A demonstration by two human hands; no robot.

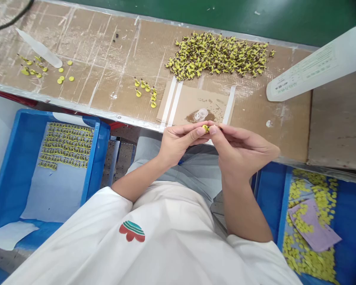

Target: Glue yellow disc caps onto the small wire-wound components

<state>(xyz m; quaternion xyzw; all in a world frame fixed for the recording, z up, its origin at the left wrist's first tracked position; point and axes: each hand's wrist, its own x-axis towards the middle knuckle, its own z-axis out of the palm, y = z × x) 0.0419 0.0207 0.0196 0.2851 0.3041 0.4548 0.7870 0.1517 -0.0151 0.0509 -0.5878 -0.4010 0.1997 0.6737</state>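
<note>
My left hand (179, 141) and my right hand (240, 148) meet at the near edge of the cardboard-covered table (106, 51). Together their fingertips pinch one small yellow part (205, 128). Just beyond the fingers a small clear cap (201, 114) sits on a brown stain on a taped cardboard patch (195, 101). A large heap of small yellow parts (218, 54) lies farther back. A few single yellow parts (145, 89) stand to the left of the patch.
A blue bin (6, 174) at lower left holds rows of yellow parts (67, 144) on a white sheet. A blue bin (353, 221) at lower right holds loose yellow discs (308, 257) and a purple card (314, 225). A white tube (317, 65) lies at right, a clear plastic piece (40, 49) at far left.
</note>
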